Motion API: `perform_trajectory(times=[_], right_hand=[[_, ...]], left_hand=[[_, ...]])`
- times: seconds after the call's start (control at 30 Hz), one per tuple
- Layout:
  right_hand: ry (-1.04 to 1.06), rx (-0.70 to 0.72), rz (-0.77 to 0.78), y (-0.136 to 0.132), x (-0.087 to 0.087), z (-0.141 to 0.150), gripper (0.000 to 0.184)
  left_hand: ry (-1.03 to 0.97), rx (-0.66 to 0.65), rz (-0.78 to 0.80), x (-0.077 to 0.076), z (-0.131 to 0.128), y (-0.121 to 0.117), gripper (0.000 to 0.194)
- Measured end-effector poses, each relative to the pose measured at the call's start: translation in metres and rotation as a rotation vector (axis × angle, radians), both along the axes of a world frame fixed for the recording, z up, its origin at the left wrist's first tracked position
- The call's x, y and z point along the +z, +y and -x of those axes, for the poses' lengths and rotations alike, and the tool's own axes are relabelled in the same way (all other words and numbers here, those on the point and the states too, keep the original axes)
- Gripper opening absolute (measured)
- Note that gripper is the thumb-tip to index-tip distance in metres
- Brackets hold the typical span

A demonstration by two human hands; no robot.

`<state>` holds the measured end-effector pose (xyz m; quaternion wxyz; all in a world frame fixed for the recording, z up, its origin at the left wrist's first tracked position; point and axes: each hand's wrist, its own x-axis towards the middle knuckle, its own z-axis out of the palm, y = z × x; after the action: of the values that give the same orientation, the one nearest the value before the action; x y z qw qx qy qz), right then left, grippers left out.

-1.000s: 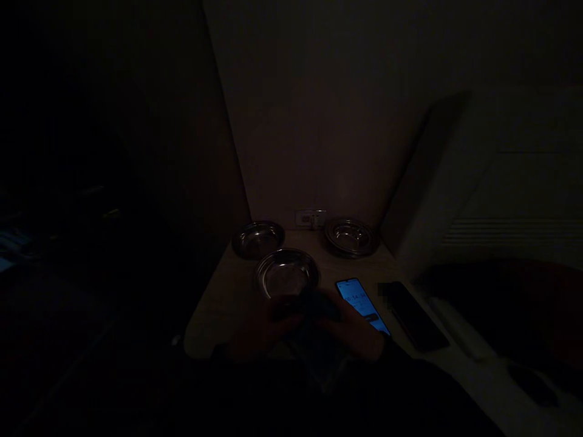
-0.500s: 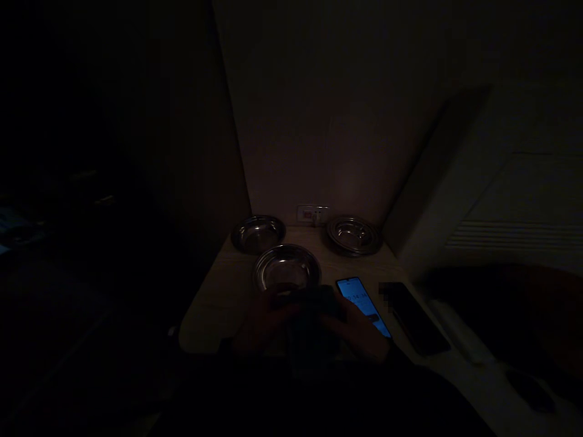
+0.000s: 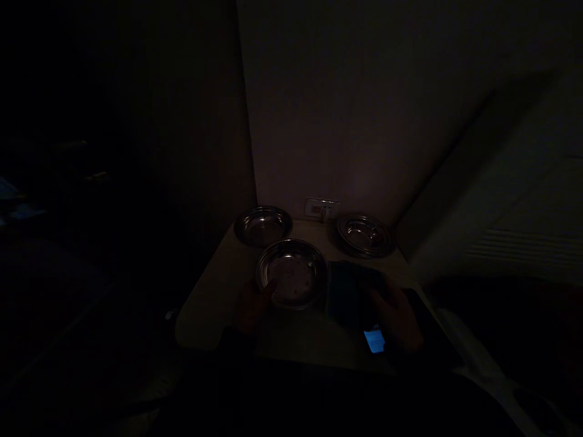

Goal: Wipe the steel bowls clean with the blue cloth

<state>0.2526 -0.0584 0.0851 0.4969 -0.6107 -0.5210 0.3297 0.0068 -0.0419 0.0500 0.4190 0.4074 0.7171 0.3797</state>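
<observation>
Left hand point(image 3: 252, 308) pinching the rim of a shiny, round metal plate point(image 3: 294, 276) at the middle of the pale table point(image 3: 214, 303), right hand point(image 3: 399, 318) clasping a dark bluish cloth point(image 3: 344, 294) toward the right edge, round metal dishes point(image 3: 263, 227) at both back corners

Clock centred on the near plate point(image 3: 291, 276), wall point(image 3: 319, 121) at 12. Open: bare table point(image 3: 214, 303) at 9, another strip at 6 down to the front edge, plus straight down into the plate. Narrow lane at 12–1 between the back plate point(image 3: 263, 227) at 11 and the plate stack point(image 3: 364, 237) at 2; dead-ends at the wall under the socket point(image 3: 316, 208). Blocked: 8, left hand point(image 3: 250, 306) on rim; 3–4, cloth point(image 3: 344, 291), right hand point(image 3: 398, 315) and lit phone point(image 3: 374, 340). Beyond the table's 9 o'clock edge: too dark to tell.
</observation>
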Motion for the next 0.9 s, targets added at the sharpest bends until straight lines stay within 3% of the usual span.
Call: perform_trajectory(times=[0.17,0.27,0.33,0.43,0.53,0.73,0.9], right_hand=[[-0.486,0.065,-0.327,0.002,0.004,-0.007,0.037],[-0.803,0.163,-0.562,0.008,-0.012,0.000,0.041],[-0.973,0.285,-0.625,0.011,-0.029,0.013,0.041],[-1.109,0.439,-0.558,0.008,-0.054,0.032,0.041],[-1.110,0.508,-0.484,-0.001,-0.068,0.043,0.043],[-1.054,0.571,-0.403,-0.009,-0.065,0.051,0.046],[-0.957,0.633,-0.361,-0.009,-0.067,0.063,0.050]], left_hand=[[-0.015,0.063,-0.140,-0.007,-0.008,0.006,0.035],[-0.140,0.062,-0.355,-0.011,-0.014,0.010,0.045],[-0.218,0.034,-0.447,-0.016,-0.017,0.014,0.047],[-0.278,0.004,-0.478,-0.022,-0.018,0.020,0.050],[-0.320,0.004,-0.504,-0.025,-0.018,0.023,0.049],[-0.271,-0.014,-0.608,-0.025,-0.022,0.021,0.047],[-0.128,0.066,-0.547,-0.040,-0.019,0.023,0.043]])
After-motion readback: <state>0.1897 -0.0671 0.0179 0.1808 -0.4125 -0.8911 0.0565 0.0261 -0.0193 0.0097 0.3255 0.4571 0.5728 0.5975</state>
